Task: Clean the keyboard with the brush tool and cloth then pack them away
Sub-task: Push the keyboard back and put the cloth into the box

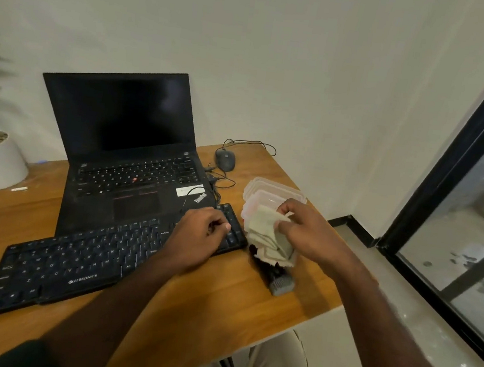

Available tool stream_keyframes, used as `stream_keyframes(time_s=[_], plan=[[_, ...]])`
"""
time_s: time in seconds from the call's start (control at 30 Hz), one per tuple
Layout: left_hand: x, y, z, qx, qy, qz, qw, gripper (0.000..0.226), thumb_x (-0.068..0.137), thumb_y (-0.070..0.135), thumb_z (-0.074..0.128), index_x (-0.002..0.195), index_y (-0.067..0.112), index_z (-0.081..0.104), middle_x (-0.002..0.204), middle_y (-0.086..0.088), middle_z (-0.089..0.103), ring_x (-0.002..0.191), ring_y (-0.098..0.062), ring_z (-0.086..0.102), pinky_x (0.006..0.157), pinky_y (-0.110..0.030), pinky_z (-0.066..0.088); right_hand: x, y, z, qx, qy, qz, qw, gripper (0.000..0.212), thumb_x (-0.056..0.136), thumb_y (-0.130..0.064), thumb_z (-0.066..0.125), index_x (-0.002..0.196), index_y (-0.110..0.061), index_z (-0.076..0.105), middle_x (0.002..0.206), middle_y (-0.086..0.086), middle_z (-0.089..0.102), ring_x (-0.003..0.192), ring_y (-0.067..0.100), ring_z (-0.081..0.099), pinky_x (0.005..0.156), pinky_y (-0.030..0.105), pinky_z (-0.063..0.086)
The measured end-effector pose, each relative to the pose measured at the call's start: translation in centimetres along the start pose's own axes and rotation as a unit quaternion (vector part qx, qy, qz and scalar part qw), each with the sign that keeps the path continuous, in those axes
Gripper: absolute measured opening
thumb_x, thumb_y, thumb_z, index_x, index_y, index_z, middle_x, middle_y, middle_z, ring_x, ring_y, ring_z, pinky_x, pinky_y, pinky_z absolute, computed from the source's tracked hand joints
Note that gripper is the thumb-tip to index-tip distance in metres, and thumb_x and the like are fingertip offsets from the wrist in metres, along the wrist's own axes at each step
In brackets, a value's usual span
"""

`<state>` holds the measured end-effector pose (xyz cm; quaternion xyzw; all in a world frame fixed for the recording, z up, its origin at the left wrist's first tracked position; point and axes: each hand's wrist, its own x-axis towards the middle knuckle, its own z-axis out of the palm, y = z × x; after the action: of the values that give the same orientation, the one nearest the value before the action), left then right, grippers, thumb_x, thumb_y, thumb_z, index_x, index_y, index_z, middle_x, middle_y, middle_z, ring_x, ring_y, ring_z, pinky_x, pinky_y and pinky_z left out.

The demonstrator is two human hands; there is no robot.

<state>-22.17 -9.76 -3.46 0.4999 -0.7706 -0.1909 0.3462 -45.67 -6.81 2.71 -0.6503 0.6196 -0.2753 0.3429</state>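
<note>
A pale green, crumpled cloth (271, 232) is pinched in the curled fingers (285, 227) of the right hand (308, 231), above the grey-handled brush (279, 281) on the desk (188, 314). The left hand (197, 236), loosely curled, is rested on the black keyboard (72, 263). A clear plastic box (273, 191) is seen just behind the cloth.

Black keyboard (78, 261) lies askew; pale cloth (268, 232) bunched — over a grey, perhaps brush tool (279, 282).

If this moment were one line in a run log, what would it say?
left hand: rests on keyboard | right hand: grips cloth | brush tool: on table under cloth | container: behind cloth
</note>
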Motion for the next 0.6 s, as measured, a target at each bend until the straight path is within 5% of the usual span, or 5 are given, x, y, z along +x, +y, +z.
stream_keyframes(time_s=[0.07, 0.2, 0.4, 0.6], plan=[[1.4, 0.6, 0.3, 0.011, -0.009, 0.007, 1.0, 0.014, 0.095, 0.021, 0.062, 0.084, 0.017, 0.07, 0.08, 0.01, 0.064, 0.076, -0.006, 0.058, 0.07, -0.036, 0.051, 1.9, 0.8, -1.0, 0.005, 0.032, -0.002, 0.999, 0.009, 0.097, -0.021, 0.058, 0.098, -0.03, 0.06, 0.104, 0.001, 0.069, 0.092, 0.022, 0.07, 0.074, 0.044, 0.062], [3.9, 1.3, 1.0, 0.03, -0.03, 0.025, 0.999, 0.014, 0.094, 0.02, 0.061, 0.084, 0.019, 0.069, 0.081, 0.01, 0.064, 0.076, -0.005, 0.057, 0.07, -0.034, 0.05, 5.2, 2.0, -1.9, -0.012, 0.107, -0.02, 0.994, 0.008, 0.096, -0.025, 0.066, 0.103, -0.028, 0.066, 0.106, 0.0, 0.069, 0.093, 0.02, 0.067, 0.07, 0.029, 0.051], [5.9, 0.8, 1.8, 0.046, -0.05, 0.018, 0.998, 0.014, 0.094, 0.021, 0.059, 0.084, 0.021, 0.069, 0.081, 0.011, 0.064, 0.077, -0.005, 0.057, 0.07, -0.037, 0.052, 8.4, 2.6, -0.8, -0.043, 0.066, 0.018, 0.997, 0.024, 0.087, -0.028, 0.078, 0.109, -0.026, 0.066, 0.114, 0.005, 0.068, 0.09, 0.02, 0.066, 0.068, 0.028, 0.052], [6.2, 0.1, 1.9, 0.059, -0.061, 0.036, 0.996, 0.012, 0.094, 0.023, 0.06, 0.089, 0.021, 0.071, 0.086, 0.011, 0.065, 0.082, -0.004, 0.057, 0.074, -0.037, 0.052, 8.3, 2.6, -0.2, -0.291, 0.109, 0.034, 0.95, 0.047, 0.075, -0.043, 0.089, 0.111, -0.022, 0.067, 0.114, 0.005, 0.064, 0.102, 0.025, 0.064, 0.088, 0.039, 0.058]])
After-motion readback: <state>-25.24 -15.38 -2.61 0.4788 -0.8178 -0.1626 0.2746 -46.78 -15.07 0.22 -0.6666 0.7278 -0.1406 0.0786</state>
